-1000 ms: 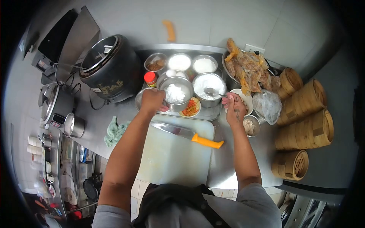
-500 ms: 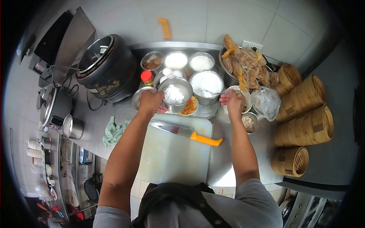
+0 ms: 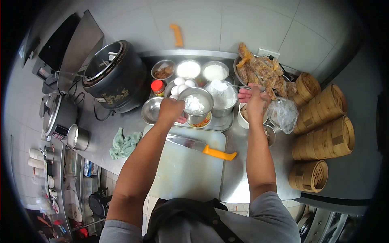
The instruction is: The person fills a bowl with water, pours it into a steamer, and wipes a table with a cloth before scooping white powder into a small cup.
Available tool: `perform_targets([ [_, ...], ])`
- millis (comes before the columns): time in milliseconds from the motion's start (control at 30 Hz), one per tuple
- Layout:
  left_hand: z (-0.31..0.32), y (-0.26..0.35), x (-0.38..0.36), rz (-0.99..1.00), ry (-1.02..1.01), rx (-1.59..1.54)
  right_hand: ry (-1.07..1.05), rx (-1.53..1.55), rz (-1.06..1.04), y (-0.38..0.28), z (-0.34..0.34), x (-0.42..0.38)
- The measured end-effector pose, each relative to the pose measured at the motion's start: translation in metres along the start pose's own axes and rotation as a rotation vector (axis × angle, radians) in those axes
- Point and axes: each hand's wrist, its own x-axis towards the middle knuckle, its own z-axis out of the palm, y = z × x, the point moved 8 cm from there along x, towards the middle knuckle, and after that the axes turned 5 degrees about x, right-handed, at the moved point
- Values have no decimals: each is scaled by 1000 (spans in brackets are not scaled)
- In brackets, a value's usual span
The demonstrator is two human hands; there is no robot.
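Note:
My left hand [image 3: 173, 110] grips the rim of a metal bowl [image 3: 196, 106] with white powder in it, held above the tray's front edge. In my right hand [image 3: 254, 97] is a metal spoon [image 3: 239, 86], its tip bearing white powder [image 3: 219, 85] over a larger bowl of white powder [image 3: 223, 97]. Under the held bowl, a plate of orange and yellow strips [image 3: 202, 122] is partly hidden. Eggs [image 3: 180, 86] lie in a bowl just behind it. A knife with an orange handle [image 3: 219, 152] rests on the cutting board [image 3: 184, 174].
A large black cooker [image 3: 117, 85] and a green cloth [image 3: 124, 143] are at the left. Bamboo steamers [image 3: 324, 139] stand at the right, near bagged food [image 3: 261, 71] and a clear plastic bag [image 3: 283, 114]. Two more powder bowls [image 3: 215, 71] line the back.
The spoon has risen out of the large powder bowl with powder on it. My left hand and its bowl have shifted slightly right, while my right hand has moved up.

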Motion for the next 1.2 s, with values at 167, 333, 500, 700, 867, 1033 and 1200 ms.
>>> perform_targets([
  [167, 3, 4, -2, 21, -13, -30, -283, 2, -167, -2, 33, -51],
  [333, -4, 0, 1, 5, 5, -68, -372, -332, -603, -25, 44, -79],
  [500, -15, -6, -1, 2, 27, -33, -68, -190, -314, 17, 4, -25],
  [700, -23, -10, -3, -25, 51, -28, 48, -265, -267, 88, -14, -5],
  [867, -21, -13, -2, -34, 41, -28, -30, -256, -269, 105, 2, -10],
  [1033, -20, -11, -4, -28, 34, -25, 85, -97, 5, 115, -11, -5],
  [1200, -21, -8, -4, -11, 28, -40, 102, -61, 79, 96, -19, -4],
])
